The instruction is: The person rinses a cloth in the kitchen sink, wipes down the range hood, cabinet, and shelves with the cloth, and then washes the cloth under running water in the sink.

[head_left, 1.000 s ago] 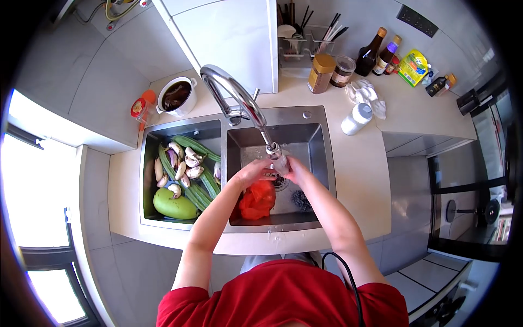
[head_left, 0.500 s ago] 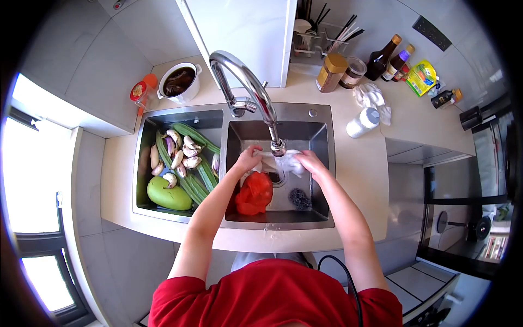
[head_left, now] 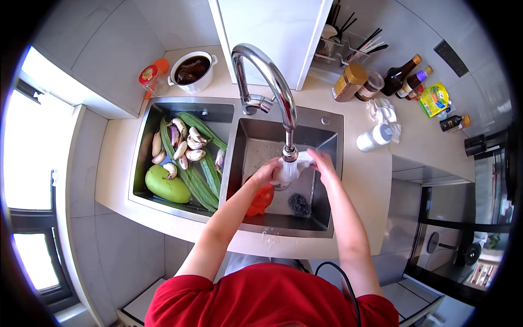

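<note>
White cloth (head_left: 304,162) under a running tap (head_left: 290,151)
Left hand (head_left: 266,173) and right hand (head_left: 324,165) have fingers clamped on opposite sides, over the sink (head_left: 305,223).

Bright red shirt (head_left: 272,297) here — short sleeves (head_left: 177,294), softly creased — with light grey trousers (head_left: 239,262) peeking past it, a black cable (head_left: 345,277) looping at the right, left hand (head_left: 266,173) and right hand (head_left: 323,163) bare.
</note>
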Tool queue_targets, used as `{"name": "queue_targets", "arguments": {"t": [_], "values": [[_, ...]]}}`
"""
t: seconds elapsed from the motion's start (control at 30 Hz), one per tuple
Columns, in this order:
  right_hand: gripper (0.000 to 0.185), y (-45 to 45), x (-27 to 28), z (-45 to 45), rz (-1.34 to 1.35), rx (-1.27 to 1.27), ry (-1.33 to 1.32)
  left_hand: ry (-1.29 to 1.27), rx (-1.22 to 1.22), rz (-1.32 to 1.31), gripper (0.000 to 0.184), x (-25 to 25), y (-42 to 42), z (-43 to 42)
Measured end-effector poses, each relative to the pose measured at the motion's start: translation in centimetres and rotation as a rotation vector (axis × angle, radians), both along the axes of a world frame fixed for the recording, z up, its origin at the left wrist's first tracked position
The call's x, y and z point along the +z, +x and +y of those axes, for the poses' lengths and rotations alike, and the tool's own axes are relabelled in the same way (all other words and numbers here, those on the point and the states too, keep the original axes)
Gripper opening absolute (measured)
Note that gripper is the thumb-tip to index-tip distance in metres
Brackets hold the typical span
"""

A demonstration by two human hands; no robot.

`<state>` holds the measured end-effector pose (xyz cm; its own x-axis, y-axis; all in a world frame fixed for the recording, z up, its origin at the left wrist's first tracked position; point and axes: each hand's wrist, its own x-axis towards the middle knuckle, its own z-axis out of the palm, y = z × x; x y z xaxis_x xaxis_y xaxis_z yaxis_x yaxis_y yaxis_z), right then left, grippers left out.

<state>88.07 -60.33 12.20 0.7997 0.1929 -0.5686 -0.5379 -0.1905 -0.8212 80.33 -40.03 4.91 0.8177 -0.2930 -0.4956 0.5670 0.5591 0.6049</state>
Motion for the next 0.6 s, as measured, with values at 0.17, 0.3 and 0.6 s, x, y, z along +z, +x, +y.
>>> {"name": "queue_targets", "arguments": {"t": [0.17, 0.3, 0.6], "values": [[0.020, -6.3, -7.5, 3.5, -0.466, 0.083, -0.194, -0.239, 0.307, 0.206, 0.047, 2.3, 0.6, -0.6], [0.026, -8.9, -0.2, 9.6, -0.787, 0.200, -0.393, -0.393, 0.387, 0.106, 0.043, -2.0, 0.2, -2.4], [0.039, -4.0, -6.9, 7.0, -0.576, -0.005, -0.383, -0.093, 0.405, 0.281, 0.022, 3.0, 1.6, -4.3]]}}
